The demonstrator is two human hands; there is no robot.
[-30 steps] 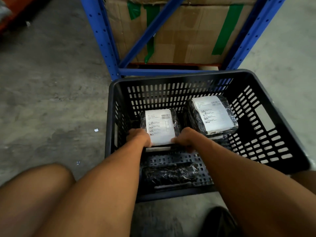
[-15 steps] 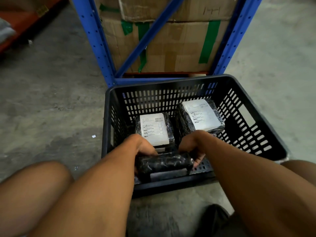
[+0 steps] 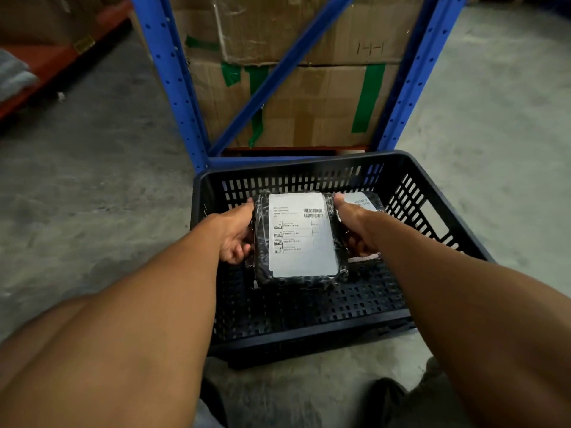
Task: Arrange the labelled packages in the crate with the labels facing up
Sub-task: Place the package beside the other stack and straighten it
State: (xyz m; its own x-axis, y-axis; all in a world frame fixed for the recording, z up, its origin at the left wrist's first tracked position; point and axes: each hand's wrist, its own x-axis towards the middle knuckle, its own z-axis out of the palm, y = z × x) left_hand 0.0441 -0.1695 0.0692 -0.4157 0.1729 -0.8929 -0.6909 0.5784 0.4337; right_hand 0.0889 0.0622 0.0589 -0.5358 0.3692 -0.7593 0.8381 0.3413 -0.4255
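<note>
A black slotted crate stands on the concrete floor in front of me. Above its middle I hold a black-wrapped package with its white label facing up. My left hand grips its left side and my right hand grips its right side. Behind my right hand a second package lies in the crate's far right, label up, mostly hidden. The held package covers the crate's far left, so what lies there is hidden.
A blue metal rack rises just behind the crate, with taped cardboard boxes on its lowest level. An orange rack runs along the far left. My knees and a dark shoe are at the bottom edge.
My hands left the label-up package at the far left, took the label-down package from the crate's near side, turned it over and lifted it. Its label now faces up.
</note>
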